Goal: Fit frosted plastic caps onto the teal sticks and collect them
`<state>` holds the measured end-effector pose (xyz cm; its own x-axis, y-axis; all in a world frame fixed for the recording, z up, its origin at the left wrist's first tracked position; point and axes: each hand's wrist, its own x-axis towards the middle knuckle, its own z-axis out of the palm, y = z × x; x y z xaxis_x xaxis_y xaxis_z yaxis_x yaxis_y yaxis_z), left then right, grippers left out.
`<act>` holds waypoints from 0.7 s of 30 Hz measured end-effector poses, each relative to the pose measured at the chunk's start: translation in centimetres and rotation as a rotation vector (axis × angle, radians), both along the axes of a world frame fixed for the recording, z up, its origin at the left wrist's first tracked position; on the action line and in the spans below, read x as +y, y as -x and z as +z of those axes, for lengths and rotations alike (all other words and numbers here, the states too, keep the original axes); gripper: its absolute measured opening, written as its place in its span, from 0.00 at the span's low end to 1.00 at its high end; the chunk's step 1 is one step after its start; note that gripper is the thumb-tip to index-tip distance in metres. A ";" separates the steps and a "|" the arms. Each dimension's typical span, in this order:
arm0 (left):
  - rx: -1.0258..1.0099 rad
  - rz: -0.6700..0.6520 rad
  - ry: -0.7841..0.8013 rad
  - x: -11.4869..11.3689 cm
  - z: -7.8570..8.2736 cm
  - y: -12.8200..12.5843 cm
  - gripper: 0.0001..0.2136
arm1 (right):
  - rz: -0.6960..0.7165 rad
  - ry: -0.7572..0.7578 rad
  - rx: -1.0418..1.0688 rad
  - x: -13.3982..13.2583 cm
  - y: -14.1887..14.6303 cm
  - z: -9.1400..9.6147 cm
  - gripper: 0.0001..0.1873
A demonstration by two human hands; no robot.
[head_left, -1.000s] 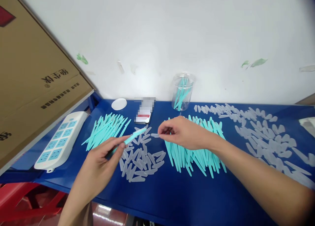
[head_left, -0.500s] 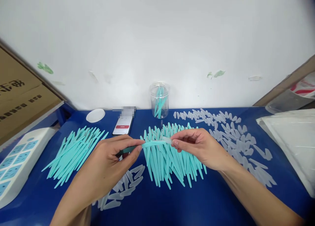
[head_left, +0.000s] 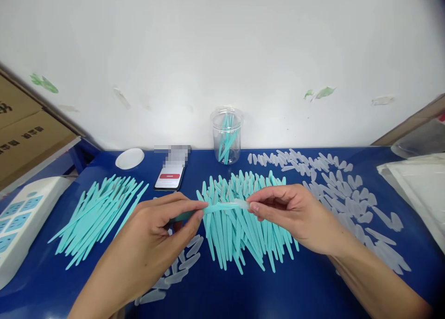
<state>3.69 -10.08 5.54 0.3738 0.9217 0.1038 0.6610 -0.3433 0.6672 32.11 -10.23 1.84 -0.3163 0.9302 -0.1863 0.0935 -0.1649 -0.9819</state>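
Note:
My left hand (head_left: 170, 221) pinches a teal eyebrow razor (head_left: 220, 207) between thumb and fingers, its blade end pointing right. Between the thumb and fingertips of my right hand (head_left: 288, 214) is a translucent blade cap (head_left: 242, 204). The cap meets or overlaps the razor's blade end; how far it sits over the blade I cannot tell. Beneath both hands lies a wide pile of teal razors (head_left: 239, 235). Loose caps (head_left: 181, 275) lie below my left wrist, partly hidden by it, and many more caps (head_left: 347, 198) are spread beyond my right hand.
A clear plastic jar (head_left: 227, 136) holding several razors stands against the wall. Left of it are a phone (head_left: 169, 173) and a white round lid (head_left: 130, 159). Another razor pile (head_left: 97, 212) lies near a power strip (head_left: 26, 217). White plastic packaging (head_left: 417, 184) occupies the right side.
The view has shifted slightly closer. Both hands keep their pinch on the razor and cap, which stay end to end with little visible movement between them.

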 end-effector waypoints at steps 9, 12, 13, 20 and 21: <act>0.026 -0.091 -0.001 -0.4 -0.7 -1.8 0.10 | 0.089 0.041 -0.038 0.0 0.2 0.0 0.11; -0.009 -0.072 0.039 -0.5 -1.1 -2.3 0.11 | 0.076 0.024 -0.037 -0.1 0.1 -0.1 0.11; -0.014 -0.062 0.055 -0.5 -1.2 -2.3 0.11 | 0.069 0.026 -0.031 -0.1 0.2 -0.1 0.11; -0.014 -0.100 0.118 0.0 -1.0 -2.0 0.13 | -0.094 -0.018 0.038 -0.1 0.6 -0.6 0.08; -0.019 -0.108 0.121 0.1 -0.9 -2.0 0.13 | -0.123 -0.049 0.011 -0.2 0.3 -0.7 0.07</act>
<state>5.67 -9.97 4.64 0.4708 0.8822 0.0026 0.6110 -0.3282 0.7204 31.86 -10.46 1.16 -0.2014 0.9700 -0.1364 0.0648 -0.1258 -0.9899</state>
